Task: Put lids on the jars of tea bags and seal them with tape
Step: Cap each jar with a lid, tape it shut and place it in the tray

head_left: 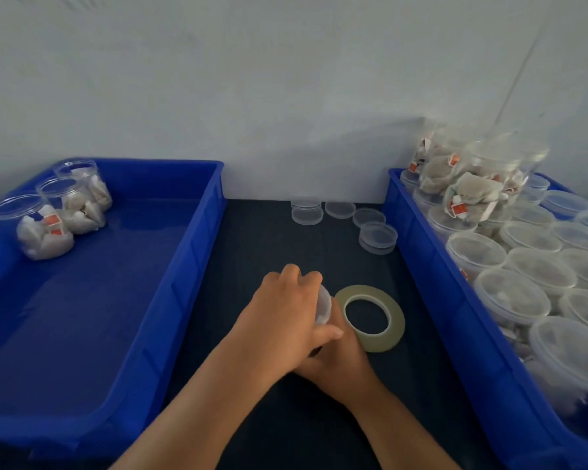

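Blue left bin [197,266] seemingly takes finished jars [45,228], three parked in its far corner, leaving its near floor free. The right bin [421,266] is crowded with waiting jars [510,293]. Between their walls, on the dark mat [269,232], the left hand [286,310] curls its fingers over a lid [323,305]. The right hand [340,364] lies beneath, its fingers hidden, so I cannot tell their state. The tape roll [374,342] waits just beside, with spare lids [377,235] beyond.
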